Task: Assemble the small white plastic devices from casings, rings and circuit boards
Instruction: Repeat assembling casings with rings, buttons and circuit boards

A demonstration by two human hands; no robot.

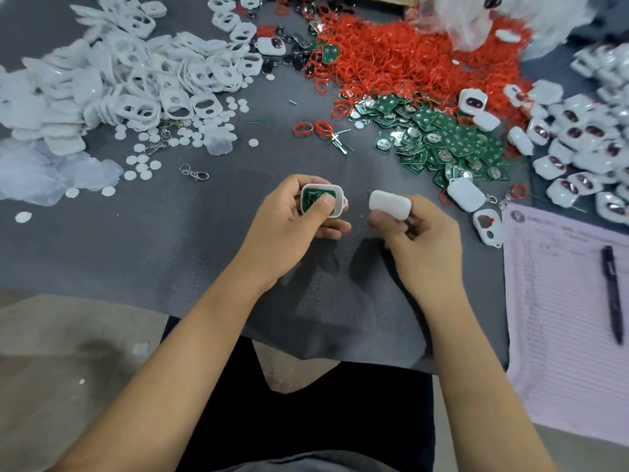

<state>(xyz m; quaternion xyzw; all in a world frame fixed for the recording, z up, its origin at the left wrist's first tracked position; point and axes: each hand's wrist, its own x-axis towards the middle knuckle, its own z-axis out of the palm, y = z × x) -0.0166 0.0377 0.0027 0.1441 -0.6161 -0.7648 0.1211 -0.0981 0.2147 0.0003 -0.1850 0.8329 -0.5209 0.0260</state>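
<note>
Lined form (558, 321) — print unreadable

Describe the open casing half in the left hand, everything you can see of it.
The casing half is a small white shell of what looks like plastic, a rounded rectangle with a raised rim, its open side facing up. A green circuit board sits inside it. The left hand holds it above the grey table, fingers curled round its edges and the thumb pressing on the board. It is apart from the white cover in the right hand.
</note>
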